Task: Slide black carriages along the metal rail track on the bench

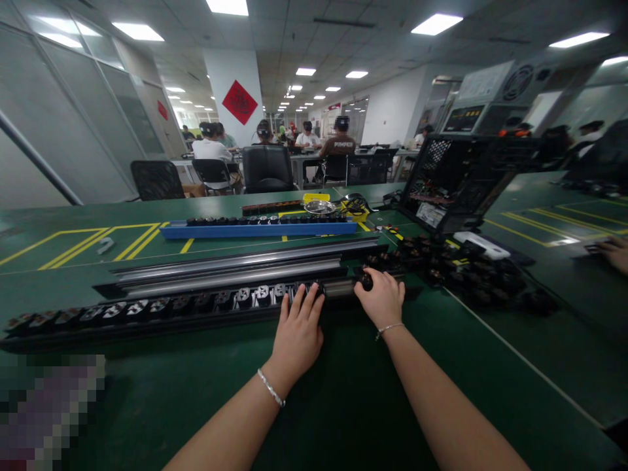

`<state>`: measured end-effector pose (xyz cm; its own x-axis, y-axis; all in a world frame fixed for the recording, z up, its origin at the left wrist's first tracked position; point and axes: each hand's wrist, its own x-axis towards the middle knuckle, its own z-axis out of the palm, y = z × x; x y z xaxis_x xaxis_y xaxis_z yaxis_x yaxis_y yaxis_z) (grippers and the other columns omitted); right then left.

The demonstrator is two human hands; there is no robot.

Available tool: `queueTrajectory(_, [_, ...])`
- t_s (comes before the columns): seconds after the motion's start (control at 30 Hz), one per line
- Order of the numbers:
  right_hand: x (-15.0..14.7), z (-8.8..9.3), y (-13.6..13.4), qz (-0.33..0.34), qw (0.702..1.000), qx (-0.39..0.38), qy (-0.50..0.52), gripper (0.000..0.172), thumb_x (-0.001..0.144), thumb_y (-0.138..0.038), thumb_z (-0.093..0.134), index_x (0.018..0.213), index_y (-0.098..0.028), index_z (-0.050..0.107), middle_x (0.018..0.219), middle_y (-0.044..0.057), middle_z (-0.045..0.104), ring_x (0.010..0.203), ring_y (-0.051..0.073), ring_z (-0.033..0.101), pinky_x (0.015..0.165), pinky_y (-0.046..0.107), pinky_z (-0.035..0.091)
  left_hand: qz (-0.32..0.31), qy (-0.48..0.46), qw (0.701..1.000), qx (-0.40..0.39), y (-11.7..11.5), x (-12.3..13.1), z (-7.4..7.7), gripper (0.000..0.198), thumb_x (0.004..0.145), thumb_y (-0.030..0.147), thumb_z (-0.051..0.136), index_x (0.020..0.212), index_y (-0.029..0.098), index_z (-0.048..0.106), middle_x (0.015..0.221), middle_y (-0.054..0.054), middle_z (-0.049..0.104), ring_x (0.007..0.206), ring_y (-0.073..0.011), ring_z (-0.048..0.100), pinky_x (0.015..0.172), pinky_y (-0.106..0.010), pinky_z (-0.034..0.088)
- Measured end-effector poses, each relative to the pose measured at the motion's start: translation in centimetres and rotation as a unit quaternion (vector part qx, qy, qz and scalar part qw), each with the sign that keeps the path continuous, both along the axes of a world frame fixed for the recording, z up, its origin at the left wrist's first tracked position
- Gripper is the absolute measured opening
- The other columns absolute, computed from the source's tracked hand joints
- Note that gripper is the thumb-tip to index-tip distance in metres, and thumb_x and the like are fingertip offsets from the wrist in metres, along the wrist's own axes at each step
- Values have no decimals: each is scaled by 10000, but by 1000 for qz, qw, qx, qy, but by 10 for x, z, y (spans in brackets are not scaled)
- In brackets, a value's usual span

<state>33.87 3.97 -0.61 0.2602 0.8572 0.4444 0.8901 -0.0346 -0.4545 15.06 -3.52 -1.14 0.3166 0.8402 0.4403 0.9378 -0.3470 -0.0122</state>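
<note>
A long black rail [147,314] lies across the green table in front of me, with a row of several small black-and-silver parts seated in it. My left hand [298,327] rests flat on the rail's right part, fingers stretched over the last seated parts. My right hand [381,297] is just right of it, fingers curled round a small black knob-like part [366,281] at the rail's end. Both wrists wear thin bracelets.
Metal rails [235,265] lie behind the black one. A blue tray [265,229] of parts sits farther back. Loose black parts [471,271] are heaped at the right, by an open black computer case [461,180]. Another person's hand [615,252] shows at far right. People sit at desks behind.
</note>
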Motion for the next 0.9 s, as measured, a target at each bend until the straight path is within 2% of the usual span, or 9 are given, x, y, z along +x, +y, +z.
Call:
queueTrajectory(0.33, [10, -1, 2, -19, 1000, 7, -2, 380, 746, -329, 465, 1090, -230, 593, 1126, 88, 601, 1163, 286, 423, 1006, 563, 203, -2, 5, 1000, 10, 0, 0, 0, 597, 788, 287, 506, 1367, 242, 369, 1497, -19, 265, 1390, -263, 168, 1118, -509, 211])
queueTrajectory(0.9, [17, -1, 4, -23, 1000, -2, -2, 372, 749, -325, 461, 1082, -235, 600, 1089, 78, 624, 1151, 279, 441, 1014, 562, 194, 1, 3, 1000, 10, 0, 0, 0, 605, 776, 288, 523, 1362, 243, 377, 1497, -22, 263, 1389, -266, 169, 1114, -512, 218])
